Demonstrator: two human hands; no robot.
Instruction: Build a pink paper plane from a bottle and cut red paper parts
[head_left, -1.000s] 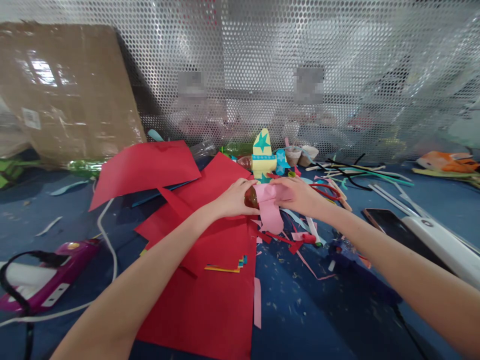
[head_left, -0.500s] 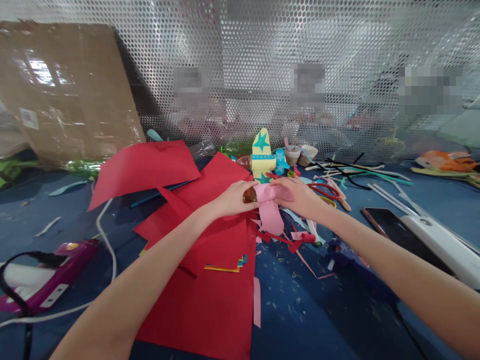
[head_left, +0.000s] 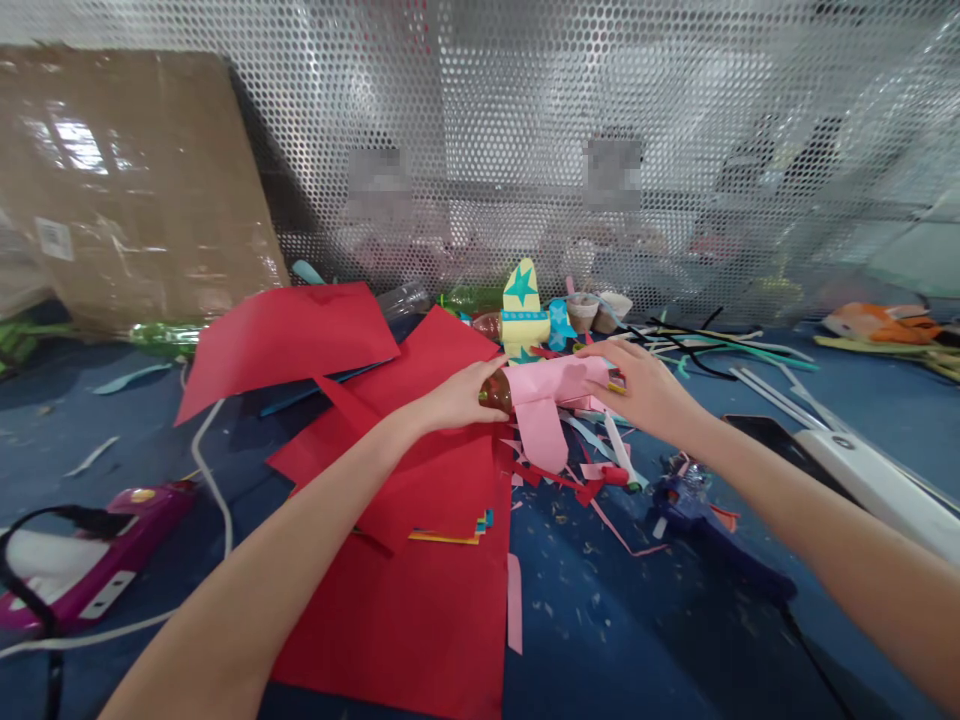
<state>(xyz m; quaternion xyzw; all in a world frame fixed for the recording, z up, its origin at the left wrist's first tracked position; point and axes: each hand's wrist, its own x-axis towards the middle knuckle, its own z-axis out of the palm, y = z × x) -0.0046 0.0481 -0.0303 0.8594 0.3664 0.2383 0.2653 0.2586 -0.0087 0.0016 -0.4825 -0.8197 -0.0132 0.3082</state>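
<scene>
Between my hands lies a small brown plastic bottle (head_left: 495, 391) wrapped in pink paper (head_left: 559, 382), with a rounded pink wing (head_left: 541, 436) hanging toward me. My left hand (head_left: 463, 392) is closed around the bare brown end. At the other end, the fingers of my right hand (head_left: 636, 382) are closed on the pink-wrapped part. Just behind stands a yellow paper-covered bottle plane (head_left: 525, 325) with teal stars and a blue star tail. Red paper sheets (head_left: 420, 480) lie under and beside my left forearm.
A blue glue gun (head_left: 697, 530) with its cord lies below my right forearm. Paper scraps and a white stick (head_left: 619, 448) surround the bottle. A phone (head_left: 772, 445), a white device (head_left: 877, 480) and a purple power strip (head_left: 112, 560) are farther out. A perforated metal screen (head_left: 480, 130) stands behind.
My right hand has slid right along the pink bottle to its end, uncovering more of the pink wrap. My left hand stays at the brown end. The glue gun shows more fully.
</scene>
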